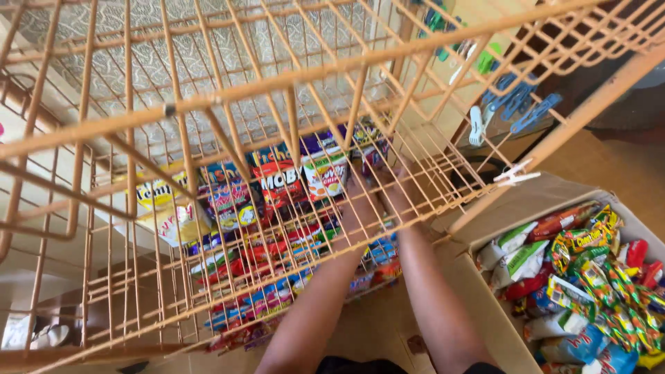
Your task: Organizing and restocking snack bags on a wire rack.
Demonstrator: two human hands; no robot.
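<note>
— Where are the hands?

— Both reach into the orange wire rack (pixel 208 97), through its bars. The left hand (pixel 360 201) and the right hand (pixel 398 190) lie close side by side at the right end of a shelf inside the rack, up against the snack packets (pixel 277 183) standing there.

— Are they gripping anything?

— I cannot tell. The bars of the rack cross in front of the fingers, and the hands are blurred. They seem to touch the packets at the right end of the row, but whether they are closed around one does not show.

— How are the packets set out?

— Upright in a row along the shelf inside the rack: a yellow one at the left end, then blue, red and white ones towards the hands. More packets lie on the shelf below, nearer the person.

— And outside the rack?

— Just to the right of the rack stands an open cardboard box (pixel 547 190), full of mixed packets in green, red, white and blue. Blue clothes pegs (pixel 516 104) and a white clothes peg (pixel 516 174) are clipped on the rack's right side, above the box.
</note>
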